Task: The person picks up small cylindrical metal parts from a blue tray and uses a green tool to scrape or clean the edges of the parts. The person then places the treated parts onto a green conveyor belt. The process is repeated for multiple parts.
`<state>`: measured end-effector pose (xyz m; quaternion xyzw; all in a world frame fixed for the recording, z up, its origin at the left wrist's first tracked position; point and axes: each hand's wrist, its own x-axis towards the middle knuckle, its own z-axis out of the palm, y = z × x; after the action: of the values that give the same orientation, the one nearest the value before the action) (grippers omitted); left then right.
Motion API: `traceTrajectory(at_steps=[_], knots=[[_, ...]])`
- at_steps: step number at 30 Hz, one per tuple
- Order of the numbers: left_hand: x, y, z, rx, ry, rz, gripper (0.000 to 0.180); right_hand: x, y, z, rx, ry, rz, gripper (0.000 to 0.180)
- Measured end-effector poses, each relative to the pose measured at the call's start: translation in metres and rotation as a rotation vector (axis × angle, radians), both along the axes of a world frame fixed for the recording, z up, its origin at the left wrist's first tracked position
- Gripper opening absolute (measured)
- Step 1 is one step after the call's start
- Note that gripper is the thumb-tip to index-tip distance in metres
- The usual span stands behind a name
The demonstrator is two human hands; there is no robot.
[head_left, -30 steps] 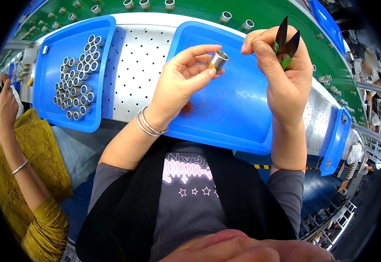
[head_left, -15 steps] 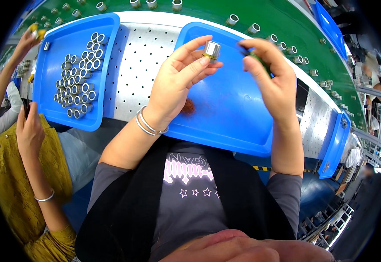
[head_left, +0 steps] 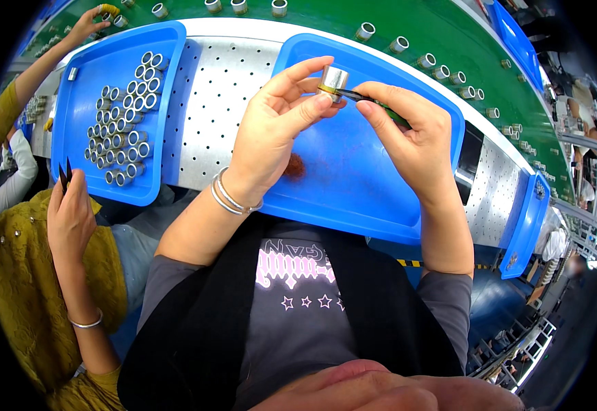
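Observation:
Between the thumb and fingers of my left hand [head_left: 271, 127] is a short shiny metal sleeve [head_left: 333, 77], with a yellowish band around its lower end. My right hand [head_left: 418, 137] pinches dark tweezers [head_left: 354, 94], and their tips meet the sleeve at that band. Whether the tips grip anything there is too small to tell. Both hands are above a blue tray [head_left: 374, 195], where a small heap of reddish-brown, fine wire-like bits [head_left: 294, 166] lies by my left wrist.
To the left, a second blue tray [head_left: 113, 188] holds many upright metal sleeves. A perforated metal worktop [head_left: 216, 103] separates the trays. Beyond runs a green conveyor belt [head_left: 326, 17] carrying scattered sleeves. At far left a co-worker's hand [head_left: 72, 219] holds black tweezers; their other hand [head_left: 86, 26] reaches to the belt.
My right hand has moved left and brought the tweezers to the sleeve; my left hand keeps its place. The co-worker's far hand has shifted right over the belt.

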<state>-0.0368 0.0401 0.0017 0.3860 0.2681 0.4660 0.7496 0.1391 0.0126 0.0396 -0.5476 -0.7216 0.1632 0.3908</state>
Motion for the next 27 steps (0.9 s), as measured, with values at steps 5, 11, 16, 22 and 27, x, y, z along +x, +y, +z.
traceTrajectory(at_steps=[5, 11, 16, 22, 27], knots=[[0.0, 0.0, 0.002, 0.001, 0.004, 0.004, 0.046, -0.001, -0.001, 0.004, -0.025, -0.001, -0.004, 0.014], [-0.001, -0.001, 0.001, 0.011, -0.007, 0.005, 0.045, -0.001, -0.001, 0.003, -0.015, -0.003, 0.003, 0.014], [-0.001, 0.0, 0.001, -0.062, -0.045, -0.014, 0.044, -0.007, 0.0, 0.005, -0.143, 0.168, -0.016, 0.016], [-0.001, 0.0, 0.001, -0.073, -0.089, -0.009, 0.045, -0.013, 0.009, -0.002, -0.07, 0.093, 0.09, 0.019], [-0.003, 0.002, -0.003, -0.095, -0.044, -0.05, 0.046, -0.01, 0.013, -0.009, 0.054, 0.167, 0.078, 0.018]])
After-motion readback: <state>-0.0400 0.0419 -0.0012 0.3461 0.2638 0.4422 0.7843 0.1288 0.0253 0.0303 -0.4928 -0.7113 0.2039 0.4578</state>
